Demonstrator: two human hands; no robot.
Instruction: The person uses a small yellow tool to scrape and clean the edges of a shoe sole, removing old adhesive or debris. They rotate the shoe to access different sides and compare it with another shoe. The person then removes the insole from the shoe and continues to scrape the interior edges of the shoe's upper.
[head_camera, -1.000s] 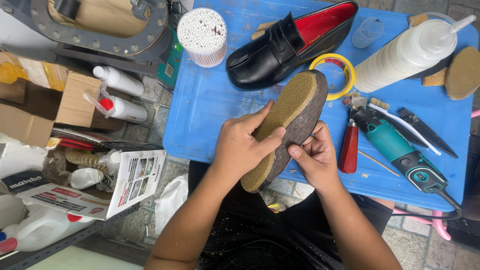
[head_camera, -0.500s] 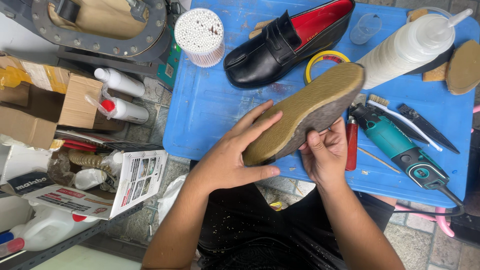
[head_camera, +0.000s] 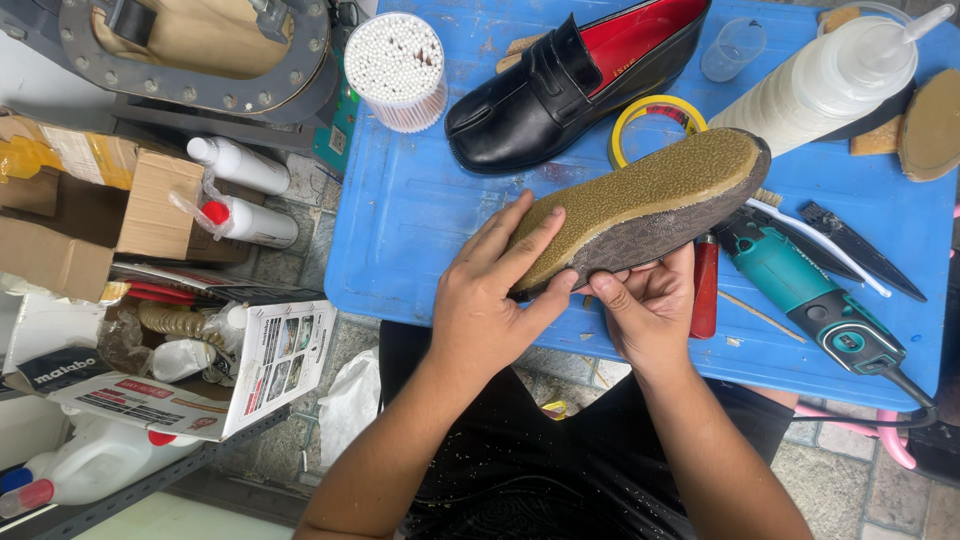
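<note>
1. Shoe (head_camera: 640, 205) under inspection: held sole-up over the near middle of the blue table (head_camera: 420, 210), lying roughly level, with one end toward the person and the other pointing away to the right.
2. Left hand (head_camera: 495, 300): fingers spread flat across the near end of the sole, thumb hooked under its edge. The hand is open and pressing, not clenched.
3. Right hand (head_camera: 645, 305): cupped beneath the shoe, fingers curled up against its underside, thumb at the side. It bears the weight from below.
4. Sole surface: tan, finely pebbled, with a matte look; judged grippy rather than slippery. The dark edge band below it appears to be patterned fabric or leather.
5. Handling judgement: likely light and moderately stiff along its length, flexing somewhat at the forefoot. Not fragile. Best held as now, one hand underneath and one steadying the end nearest the person; the thin sole edge is the poorer purchase.
6. Surroundings on the table: a glossy black loafer (head_camera: 570, 90) with red lining, a yellow tape ring (head_camera: 625, 125) just behind the shoe, a white squeeze bottle (head_camera: 820, 85), a teal power tool (head_camera: 800, 290), a red-handled tool (head_camera: 705, 290) partly hidden, and a tub of cotton swabs (head_camera: 395, 70).
</note>
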